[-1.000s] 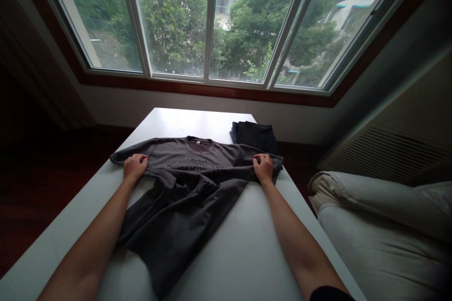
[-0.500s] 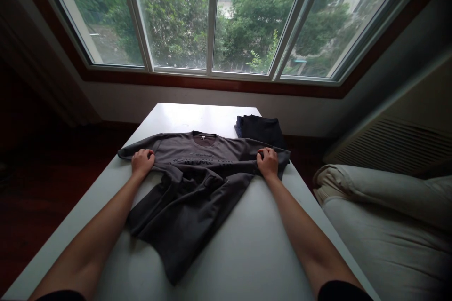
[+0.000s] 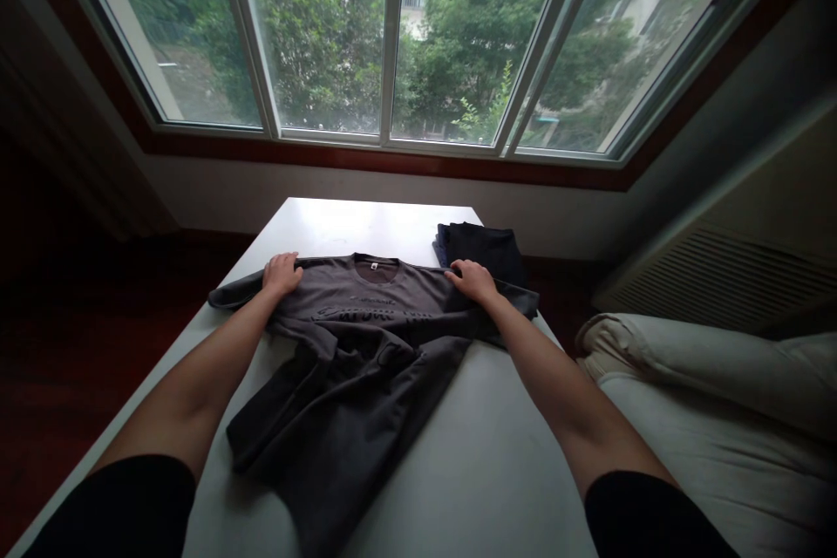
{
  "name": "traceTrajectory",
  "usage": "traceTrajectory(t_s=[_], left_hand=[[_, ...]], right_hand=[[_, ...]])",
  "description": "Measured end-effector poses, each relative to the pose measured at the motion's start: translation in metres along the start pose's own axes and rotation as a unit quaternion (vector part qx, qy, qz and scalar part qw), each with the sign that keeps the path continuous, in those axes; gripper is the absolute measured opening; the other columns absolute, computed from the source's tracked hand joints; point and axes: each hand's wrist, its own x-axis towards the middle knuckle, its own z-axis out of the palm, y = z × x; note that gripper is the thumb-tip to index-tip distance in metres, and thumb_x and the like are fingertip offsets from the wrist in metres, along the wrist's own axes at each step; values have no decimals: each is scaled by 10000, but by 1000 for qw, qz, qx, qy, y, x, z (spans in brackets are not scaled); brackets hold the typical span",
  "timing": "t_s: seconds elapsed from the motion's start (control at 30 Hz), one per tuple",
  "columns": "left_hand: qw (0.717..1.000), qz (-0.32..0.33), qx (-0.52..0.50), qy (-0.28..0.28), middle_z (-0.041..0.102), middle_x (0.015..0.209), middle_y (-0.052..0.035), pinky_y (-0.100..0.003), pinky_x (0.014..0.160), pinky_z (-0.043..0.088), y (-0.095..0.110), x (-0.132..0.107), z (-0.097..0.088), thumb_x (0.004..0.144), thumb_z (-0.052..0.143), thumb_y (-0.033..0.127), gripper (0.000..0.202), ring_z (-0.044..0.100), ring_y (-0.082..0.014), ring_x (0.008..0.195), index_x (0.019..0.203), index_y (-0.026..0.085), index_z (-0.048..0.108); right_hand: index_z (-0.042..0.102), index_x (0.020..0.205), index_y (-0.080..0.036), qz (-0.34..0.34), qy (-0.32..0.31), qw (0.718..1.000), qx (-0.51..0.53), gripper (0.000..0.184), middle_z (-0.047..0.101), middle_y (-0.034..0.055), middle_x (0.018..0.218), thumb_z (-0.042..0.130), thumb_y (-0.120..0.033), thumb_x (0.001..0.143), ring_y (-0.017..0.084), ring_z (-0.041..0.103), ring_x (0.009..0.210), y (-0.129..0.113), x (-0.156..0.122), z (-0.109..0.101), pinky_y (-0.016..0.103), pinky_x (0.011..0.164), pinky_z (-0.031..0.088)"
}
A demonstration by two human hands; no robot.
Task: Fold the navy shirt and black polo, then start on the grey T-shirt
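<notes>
A dark grey T-shirt [image 3: 366, 375] with dark lettering across its chest lies on the white table [image 3: 516, 445], collar toward the window. Its upper part is spread wide, while the lower body is bunched into folds and trails toward me. My left hand [image 3: 282, 274] rests on the left shoulder of the shirt, fingers stretched out over the cloth. On the opposite shoulder lies my right hand [image 3: 473, 281], its fingers extended and pointing inward. Both palms face down, so their undersides are hidden.
A stack of folded dark clothes [image 3: 487, 246] sits at the table's far right corner, just behind the shirt's sleeve. Beyond the table is a wide window [image 3: 385, 144]. To the right stands a pale padded seat [image 3: 706, 384], with a slatted panel [image 3: 693, 270] behind it.
Both hands have moved up the shirt from the sleeves to the shoulders and closer together. Their curled fingers have straightened. The shirt's lower end has shifted slightly toward me.
</notes>
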Motion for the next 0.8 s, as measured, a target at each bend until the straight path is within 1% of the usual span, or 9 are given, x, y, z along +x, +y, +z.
traceTrajectory(t_s=[0.13,0.2,0.27,0.33,0.43,0.5,0.6,0.73,0.8], left_hand=[[995,-70,-1,-72,608,1427,-180,-485,1084,414,-2,16,0,959,515,450,600,531,-362,1331,1496,183,514],[990,-91,-11,-111,674,1325,-184,-457,991,479,-3,20,-5,926,560,480,575,606,-372,1231,1411,173,597],[987,-78,-24,-137,727,1215,-157,-406,912,512,-3,22,-12,892,607,474,491,662,-350,1128,1277,180,689],[988,-43,-36,-142,753,1141,-117,-355,866,516,-4,23,-24,881,622,468,417,690,-313,1061,1181,199,735],[993,7,-53,-107,764,1092,-71,-306,837,504,-9,22,-53,913,587,469,365,699,-271,1025,1137,234,753],[996,17,-60,-66,768,1062,-49,-291,833,494,-15,21,-80,931,578,461,344,697,-253,1004,1131,245,757],[997,-2,-73,23,762,1057,-24,-284,862,478,-20,16,-135,963,572,474,377,669,-210,971,1177,211,737],[976,33,-82,197,720,1116,-10,-298,977,436,-10,3,-234,1023,472,516,504,633,-154,1050,1226,113,696],[959,59,-82,266,680,1145,-19,-345,1011,406,-3,-2,-291,1041,395,531,605,622,-179,1134,1251,30,661]], right_hand=[[748,1080,-204,57,-103,991,57,501,754,120,1050,564,-649,942,267,681,962,-3,9,-13,288,760,456],[761,1002,-191,53,-159,982,88,458,761,100,1005,571,-605,950,241,686,912,-6,7,-16,264,707,444],[766,964,-195,17,-194,975,109,385,764,75,965,586,-535,955,219,685,872,-10,-1,-18,251,682,434],[768,957,-217,-21,-167,980,105,327,766,59,958,586,-489,961,216,683,870,-14,-12,-22,253,702,435],[752,1039,-251,-3,-27,998,53,321,762,72,971,555,-499,982,244,682,882,-17,-28,-36,286,742,439],[727,1107,-252,26,70,997,23,350,754,90,930,517,-512,1003,263,679,849,-16,-36,-55,310,735,433],[701,1124,-220,12,197,980,21,380,734,97,863,464,-502,1030,266,666,796,-12,-43,-94,321,717,415],[680,1104,-189,-8,336,941,26,417,714,87,843,429,-519,1059,237,641,776,-14,-52,-162,316,705,383],[665,1138,-173,-10,400,916,18,437,715,102,880,417,-527,1073,230,638,804,-20,-60,-204,326,711,377]])
